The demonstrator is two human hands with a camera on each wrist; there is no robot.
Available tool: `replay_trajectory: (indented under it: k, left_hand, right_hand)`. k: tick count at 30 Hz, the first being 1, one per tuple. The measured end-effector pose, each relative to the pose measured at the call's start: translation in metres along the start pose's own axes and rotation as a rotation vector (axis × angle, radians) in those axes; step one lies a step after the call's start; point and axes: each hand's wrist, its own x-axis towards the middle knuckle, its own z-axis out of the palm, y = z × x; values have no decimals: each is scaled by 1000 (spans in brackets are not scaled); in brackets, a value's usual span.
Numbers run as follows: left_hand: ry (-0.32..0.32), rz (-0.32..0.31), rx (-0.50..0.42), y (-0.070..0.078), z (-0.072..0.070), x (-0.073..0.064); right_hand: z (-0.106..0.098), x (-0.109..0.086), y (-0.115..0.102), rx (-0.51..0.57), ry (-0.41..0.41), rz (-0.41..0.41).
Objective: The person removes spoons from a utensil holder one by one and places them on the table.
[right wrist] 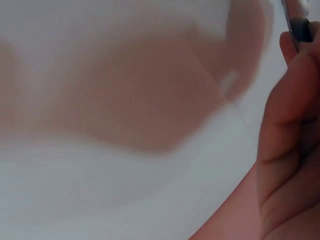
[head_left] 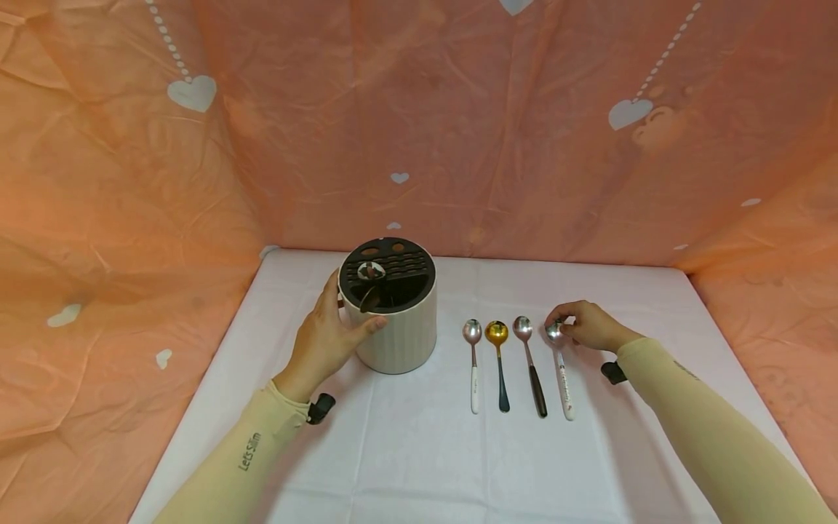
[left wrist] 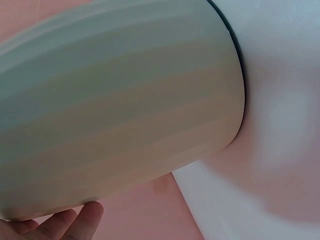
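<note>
In the head view my left hand (head_left: 319, 343) holds a cream ribbed utensil holder (head_left: 399, 346) from its left side, thumb along the front and fingers behind. Its black slotted lid (head_left: 409, 266) has a wide opening, where a shiny rounded utensil end (head_left: 371, 271) and a dark spoon-like piece (head_left: 370, 299) stick out. On the right, my right hand (head_left: 594, 327) pinches the bowl of a spoon with a patterned white handle (head_left: 564, 386). The left wrist view shows the holder's ribbed wall (left wrist: 125, 105) and fingertips (left wrist: 90, 217) at its edge.
Left of the pinched spoon lie a black-handled spoon (head_left: 536, 386), a gold spoon with a dark handle (head_left: 497, 333) and a white-handled spoon (head_left: 474, 389). A white cloth (head_left: 419, 458) covers the table. Orange-pink curtains (head_left: 445, 131) with hearts enclose its back and sides.
</note>
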Motion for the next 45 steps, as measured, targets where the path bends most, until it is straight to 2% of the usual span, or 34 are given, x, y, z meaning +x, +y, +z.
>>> replay_trajectory:
  k: [12, 29, 45]
  left_hand:
    - [9, 16, -2, 0, 0, 0]
    - [3, 9, -9, 0, 1, 0]
    - [9, 17, -10, 0, 1, 0]
  right_hand:
    - [5, 5, 5, 26, 5, 52]
    - [12, 10, 10, 7, 48, 30]
    - [16, 9, 12, -22, 94, 50]
